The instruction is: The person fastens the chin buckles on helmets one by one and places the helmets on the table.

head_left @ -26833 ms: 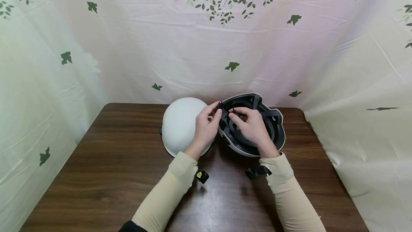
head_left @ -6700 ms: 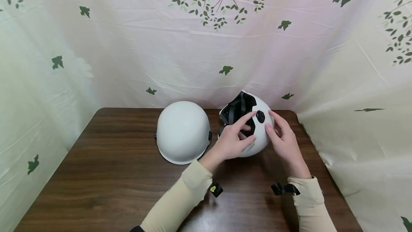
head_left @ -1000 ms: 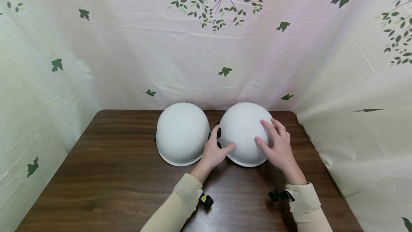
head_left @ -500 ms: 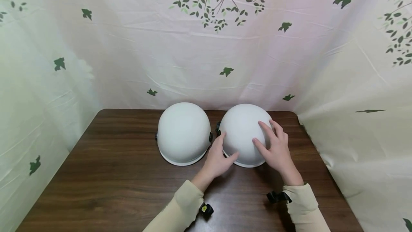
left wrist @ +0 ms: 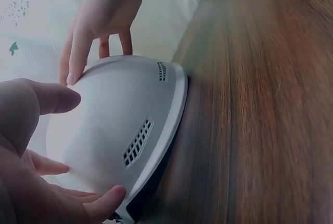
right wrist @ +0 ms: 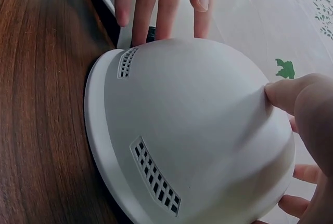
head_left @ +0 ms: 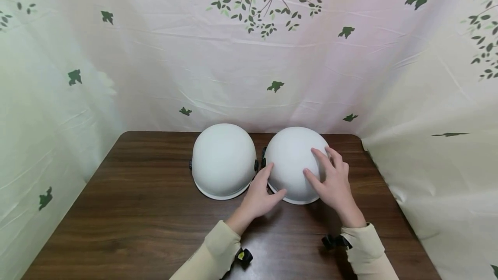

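Two white helmets stand dome up, side by side, at the back of the table. My left hand (head_left: 258, 198) is at the left side of the right helmet (head_left: 292, 157), with straight fingers reaching between the two and its thumb towards the front rim. My right hand (head_left: 334, 185) rests on the right part of that dome, fingers and thumb spread. Vent grilles (right wrist: 156, 177) show above the helmet's rim in the right wrist view. The left helmet (head_left: 223, 159) stands close beside it, with a black knob (head_left: 256, 165) on its side. The helmets' insides are hidden.
The dark wood-grain table (head_left: 128, 211) runs forward and to both sides of the helmets. A pale curtain (head_left: 218, 64) printed with leaves and birds hangs right behind the table's back edge and along both sides. Black camera straps (head_left: 335, 242) are on both wrists.
The right helmet, earlier upside down and then on its side, has turned dome up. Within the last second it has shifted slightly left and nearer, and my left hand has slid down its side.
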Demonstrator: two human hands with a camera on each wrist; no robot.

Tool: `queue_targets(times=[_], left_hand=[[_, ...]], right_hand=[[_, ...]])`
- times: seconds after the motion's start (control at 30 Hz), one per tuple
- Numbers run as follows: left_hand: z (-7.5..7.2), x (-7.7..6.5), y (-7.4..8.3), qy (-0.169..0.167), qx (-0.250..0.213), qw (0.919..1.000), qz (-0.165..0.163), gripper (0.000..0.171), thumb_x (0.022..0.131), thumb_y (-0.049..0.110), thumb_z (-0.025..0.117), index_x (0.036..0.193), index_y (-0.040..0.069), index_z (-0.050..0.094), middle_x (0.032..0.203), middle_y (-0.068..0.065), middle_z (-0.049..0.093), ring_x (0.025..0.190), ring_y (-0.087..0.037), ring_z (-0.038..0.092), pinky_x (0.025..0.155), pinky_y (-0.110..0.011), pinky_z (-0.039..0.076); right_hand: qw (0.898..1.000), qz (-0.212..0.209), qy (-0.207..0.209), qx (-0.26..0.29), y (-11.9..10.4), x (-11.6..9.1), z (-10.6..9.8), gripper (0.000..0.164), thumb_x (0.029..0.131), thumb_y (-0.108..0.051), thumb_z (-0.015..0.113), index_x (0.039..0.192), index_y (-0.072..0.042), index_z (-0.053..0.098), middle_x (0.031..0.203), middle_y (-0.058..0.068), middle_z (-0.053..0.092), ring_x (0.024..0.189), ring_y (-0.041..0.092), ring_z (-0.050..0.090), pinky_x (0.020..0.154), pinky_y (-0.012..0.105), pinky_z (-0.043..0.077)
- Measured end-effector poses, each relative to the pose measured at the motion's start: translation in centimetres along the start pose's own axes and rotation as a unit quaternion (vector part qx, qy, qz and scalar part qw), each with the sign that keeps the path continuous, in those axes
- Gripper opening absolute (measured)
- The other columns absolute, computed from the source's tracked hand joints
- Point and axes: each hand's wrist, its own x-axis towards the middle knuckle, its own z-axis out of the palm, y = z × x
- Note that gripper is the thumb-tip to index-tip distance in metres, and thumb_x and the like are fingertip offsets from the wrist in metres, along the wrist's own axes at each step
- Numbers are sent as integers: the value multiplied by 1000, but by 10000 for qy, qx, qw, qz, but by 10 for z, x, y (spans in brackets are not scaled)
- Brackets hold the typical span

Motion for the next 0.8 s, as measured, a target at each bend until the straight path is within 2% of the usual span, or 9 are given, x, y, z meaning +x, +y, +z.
queue_targets(times=[0.3, 0.4, 0.6, 0.7, 0.8], left_hand=[[-4, -5, -1, -110, 217, 9996, -135, 85, 94, 38, 73, 164, 10, 35, 163, -15, 43, 148, -35, 44, 116, -58, 40], [-5, -6, -3, -169, 257, 9995, -71, 85, 94, 38, 74, 164, 11, 35, 162, -14, 44, 145, -33, 47, 115, -57, 41], [-14, -14, -8, -411, 91, 9990, 180, 75, 95, 33, 75, 158, 8, 45, 156, -13, 51, 125, -31, 63, 100, -42, 56], [-26, -20, -12, -498, 246, 9967, 599, 65, 96, 29, 74, 153, 7, 52, 148, -12, 58, 114, -29, 68, 95, -38, 57], [-41, -25, -18, -426, 521, 9885, 1351, 58, 97, 24, 75, 149, 7, 56, 144, -10, 60, 108, -27, 71, 94, -36, 58]], right_hand=[[10000, 32, -14, -89, -3, -2, -1, 60, 93, -31, 79, 147, -17, 58, 157, 27, 35, 119, 57, 38, 82, 74, 44], [10000, -8, -58, -38, -1, -2, -3, 60, 92, -30, 80, 147, -18, 58, 157, 26, 34, 120, 56, 37, 82, 74, 43], [9993, -302, -187, 150, 8, 2, -9, 61, 91, -24, 82, 146, -16, 59, 156, 28, 36, 126, 56, 35, 87, 73, 39], [9985, -439, -264, 184, 15, 5, -15, 59, 91, -22, 82, 145, -13, 59, 154, 29, 38, 129, 56, 37, 90, 75, 40], [9980, -511, -326, 153, 22, 10, -24, 59, 93, -21, 80, 146, -9, 58, 154, 29, 39, 133, 55, 40, 94, 75, 43]])
